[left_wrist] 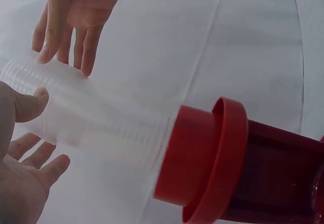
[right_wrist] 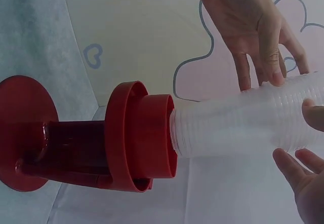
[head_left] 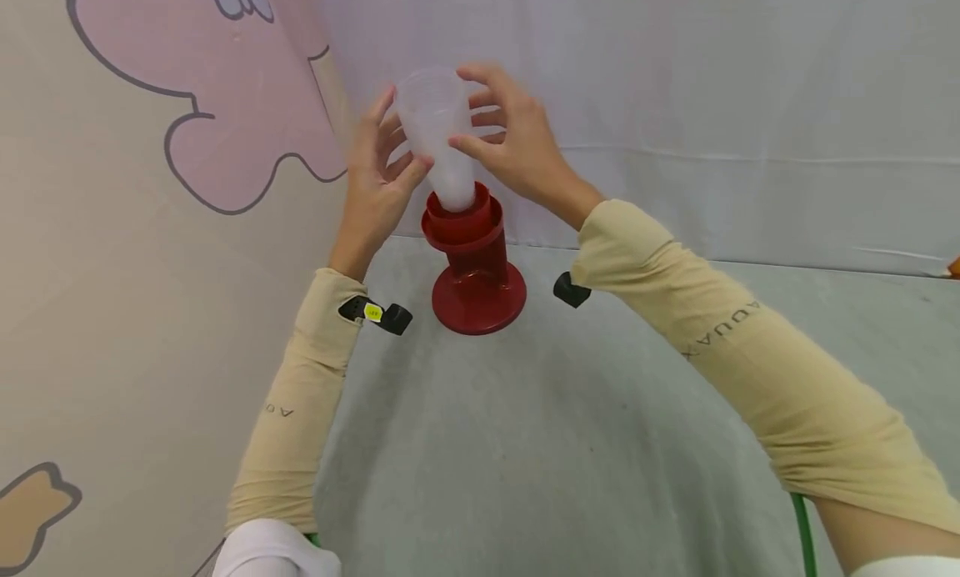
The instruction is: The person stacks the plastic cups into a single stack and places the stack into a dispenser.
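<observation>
A stack of clear plastic cups (head_left: 435, 114) stands tilted over a red cup dispenser (head_left: 480, 298), its narrow lower end at the dispenser's round top opening. In the right wrist view the stack (right_wrist: 228, 125) meets the red rim (right_wrist: 172, 133). My left hand (head_left: 378, 173) holds the stack from the left, thumb in front and fingers behind. From the other side my right hand (head_left: 517, 135) holds it near the wide upper end, thumb and fingers spread around it. The left wrist view shows the ribbed cup rims between the left hand (left_wrist: 25, 153) and right hand (left_wrist: 76, 21).
The dispenser stands by its round base on a grey-covered table (head_left: 510, 444), close to a white cloth backdrop (head_left: 712, 85). To the left rises a wall panel (head_left: 150, 310) with pink cartoon drawings. A small orange object (head_left: 954, 268) shows at the far right edge.
</observation>
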A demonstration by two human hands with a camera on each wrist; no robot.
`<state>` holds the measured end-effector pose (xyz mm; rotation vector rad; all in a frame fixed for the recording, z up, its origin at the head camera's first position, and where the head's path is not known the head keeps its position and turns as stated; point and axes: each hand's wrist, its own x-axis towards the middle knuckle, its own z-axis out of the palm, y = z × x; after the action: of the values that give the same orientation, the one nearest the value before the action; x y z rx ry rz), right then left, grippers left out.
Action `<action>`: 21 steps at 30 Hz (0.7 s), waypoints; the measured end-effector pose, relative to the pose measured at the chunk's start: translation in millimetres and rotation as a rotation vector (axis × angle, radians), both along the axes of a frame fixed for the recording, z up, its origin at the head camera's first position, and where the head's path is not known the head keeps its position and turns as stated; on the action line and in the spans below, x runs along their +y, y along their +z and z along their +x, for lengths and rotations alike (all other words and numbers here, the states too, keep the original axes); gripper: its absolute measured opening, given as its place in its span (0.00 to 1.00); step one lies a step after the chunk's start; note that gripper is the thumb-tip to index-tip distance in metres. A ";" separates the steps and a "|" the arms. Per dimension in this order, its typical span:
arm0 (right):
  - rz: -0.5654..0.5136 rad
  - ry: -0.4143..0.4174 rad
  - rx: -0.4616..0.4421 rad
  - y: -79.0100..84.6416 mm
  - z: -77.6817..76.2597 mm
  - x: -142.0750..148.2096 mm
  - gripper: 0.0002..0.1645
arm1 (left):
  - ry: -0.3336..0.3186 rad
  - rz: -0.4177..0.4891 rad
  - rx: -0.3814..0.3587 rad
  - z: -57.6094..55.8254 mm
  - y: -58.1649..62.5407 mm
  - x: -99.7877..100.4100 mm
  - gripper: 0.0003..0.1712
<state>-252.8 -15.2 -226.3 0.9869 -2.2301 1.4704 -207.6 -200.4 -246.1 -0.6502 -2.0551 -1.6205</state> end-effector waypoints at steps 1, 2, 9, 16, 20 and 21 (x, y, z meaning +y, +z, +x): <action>0.002 -0.003 -0.003 -2.2 -1.1 0.1 0.37 | 0.001 -0.005 -0.005 -1.7 -2.2 -0.1 0.41; 0.007 -0.005 -0.009 -4.6 -2.0 0.1 0.37 | 0.003 -0.012 -0.010 -2.8 -4.2 -0.5 0.41; 0.080 0.001 -0.068 -22.6 -4.9 -2.6 0.35 | 0.016 -0.055 -0.077 -4.4 -19.6 -8.1 0.42; 0.164 -0.016 -0.088 -35.5 -7.3 -3.7 0.33 | 0.003 -0.076 -0.112 -7.1 -32.5 -12.4 0.44; 0.197 -0.026 -0.117 -43.1 -5.5 -1.8 0.33 | -0.026 -0.060 -0.154 -10.6 -40.5 -13.8 0.43; 0.203 -0.026 -0.129 -45.3 -4.5 -1.0 0.33 | -0.034 -0.059 -0.165 -11.5 -43.1 -14.3 0.43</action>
<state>-257.3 -16.2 -271.6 0.9412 -2.5153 1.3516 -219.1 -214.7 -289.2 -0.5919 -2.2282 -1.6880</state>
